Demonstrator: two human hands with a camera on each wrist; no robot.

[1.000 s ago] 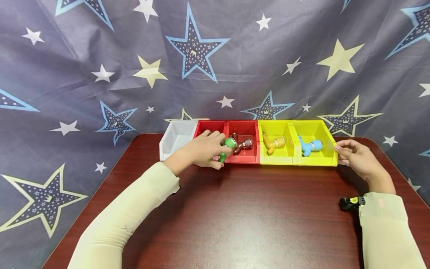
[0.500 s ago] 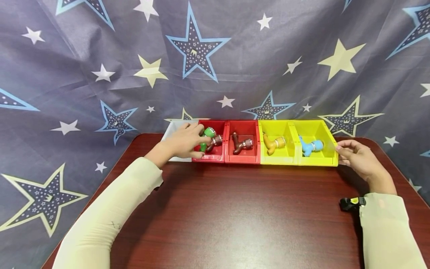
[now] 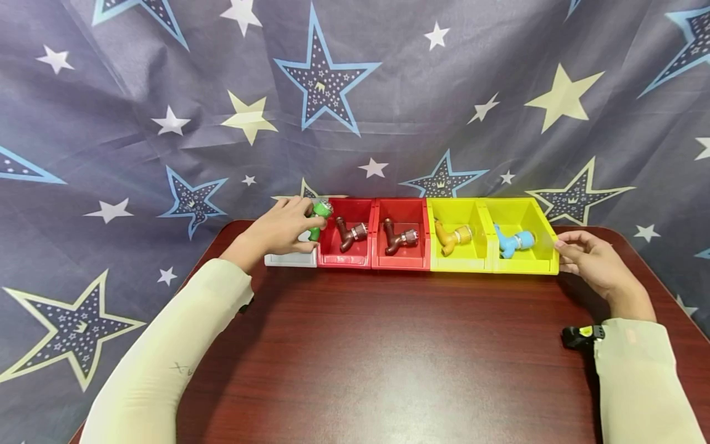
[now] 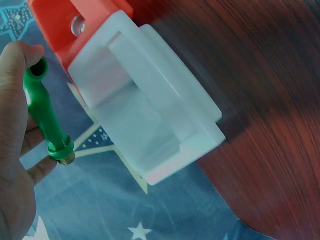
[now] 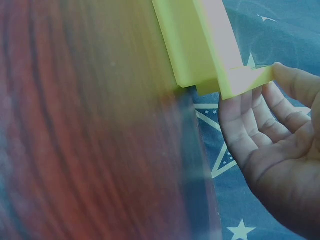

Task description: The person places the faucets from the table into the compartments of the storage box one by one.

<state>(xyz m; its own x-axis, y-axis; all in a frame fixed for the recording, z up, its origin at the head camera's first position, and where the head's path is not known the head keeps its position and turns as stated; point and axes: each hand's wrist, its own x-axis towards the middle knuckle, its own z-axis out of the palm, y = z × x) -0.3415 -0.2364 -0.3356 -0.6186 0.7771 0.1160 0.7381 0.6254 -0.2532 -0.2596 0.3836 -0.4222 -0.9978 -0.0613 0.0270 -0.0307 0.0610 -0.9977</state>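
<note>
In the head view my left hand holds a green tap between thumb and fingers, above the white bin. The left wrist view shows the same tap with its open spout and brass threaded end, held over the white bin, whose inside looks bare. At the row's right end, my right hand pinches the side edge of the outer yellow bin. From the right wrist, the thumb lies on the yellow rim and the other fingers curl beneath it.
Two red bins each hold a brown tap. The inner yellow bin has a yellow tap, and the outer one a blue tap. A star-printed cloth hangs behind the reddish-brown table.
My left hand has carried the green tap leftward from in front of the red bins to above the white bin, uncovering the left brown tap. The right hand stays at the yellow bin.
</note>
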